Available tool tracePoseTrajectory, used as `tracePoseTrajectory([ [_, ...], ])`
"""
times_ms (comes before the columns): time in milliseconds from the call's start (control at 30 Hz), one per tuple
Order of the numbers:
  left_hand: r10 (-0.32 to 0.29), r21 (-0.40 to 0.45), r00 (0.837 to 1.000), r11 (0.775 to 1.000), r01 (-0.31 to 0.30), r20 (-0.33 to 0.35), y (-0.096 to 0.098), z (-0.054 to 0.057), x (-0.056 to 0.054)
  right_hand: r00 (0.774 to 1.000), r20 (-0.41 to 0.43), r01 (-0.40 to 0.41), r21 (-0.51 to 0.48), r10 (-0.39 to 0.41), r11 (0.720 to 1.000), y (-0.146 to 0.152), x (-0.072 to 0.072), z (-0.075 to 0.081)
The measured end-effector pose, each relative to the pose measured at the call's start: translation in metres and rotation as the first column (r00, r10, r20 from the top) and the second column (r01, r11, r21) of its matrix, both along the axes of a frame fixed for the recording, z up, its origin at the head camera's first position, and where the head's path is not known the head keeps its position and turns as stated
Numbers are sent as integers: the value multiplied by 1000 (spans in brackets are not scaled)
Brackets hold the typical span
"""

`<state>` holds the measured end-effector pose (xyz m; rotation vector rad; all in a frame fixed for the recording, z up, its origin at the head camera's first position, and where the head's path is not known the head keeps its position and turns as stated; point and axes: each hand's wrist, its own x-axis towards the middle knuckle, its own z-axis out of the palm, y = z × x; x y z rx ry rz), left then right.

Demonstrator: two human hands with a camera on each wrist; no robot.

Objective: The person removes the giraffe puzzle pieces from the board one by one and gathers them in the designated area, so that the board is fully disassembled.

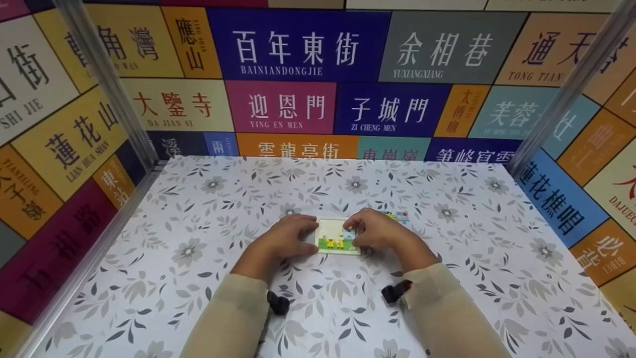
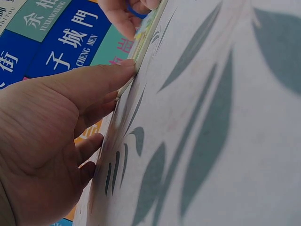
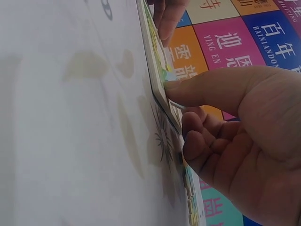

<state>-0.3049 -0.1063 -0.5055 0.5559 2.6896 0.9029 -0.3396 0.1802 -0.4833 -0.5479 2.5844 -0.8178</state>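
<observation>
On the table lies a small picture puzzle board (image 1: 330, 250) with a pale rim, a green strip and yellow figures along its lower part, and a bare cream area above. My left hand (image 1: 285, 236) rests at its left edge, thumb near the lower corner and fingertips near the upper one. In the left wrist view the thumb (image 2: 110, 77) is fairly straight against the rim. My right hand (image 1: 375, 231) pinches a light blue puzzle piece (image 1: 349, 232) over the board's right side. The right wrist view shows its thumb at the rim and the other fingers curled; they partly hide the piece.
Several colourful loose puzzle pieces (image 1: 400, 216) lie just behind the right hand. The table has a white floral cover (image 1: 208, 209). Panels printed with place names (image 1: 298, 44) stand along the back and both sides. A dark wrist camera (image 1: 395, 292) sits at the right sleeve.
</observation>
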Motion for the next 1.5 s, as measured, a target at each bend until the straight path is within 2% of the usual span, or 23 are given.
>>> tracePoseTrajectory([
  [167,-2,-6,1000,1000,2,-8,1,0,1,1000,5,4,-16,-4,1000,2,-1,-1],
  [533,12,-2,1000,1000,-12,14,2,1,-1,997,36,64,14,-64,998,2,1,1],
  [800,-7,19,1000,1000,8,-30,0,-1,-1,1000,-15,-1,-65,0,998,11,-4,3],
  [1033,13,31,1000,999,-13,-5,2,-2,1,999,-21,36,-122,-39,992,44,-9,10],
  [1233,27,20,999,999,-27,23,5,-5,2,994,36,110,-142,-106,984,87,-12,8],
  [1400,29,34,1000,999,-29,7,3,-3,1,982,81,184,-173,-172,968,117,-16,7],
  [1500,20,32,1000,999,-20,-12,2,-2,0,981,86,188,-198,-174,962,129,-18,8],
])
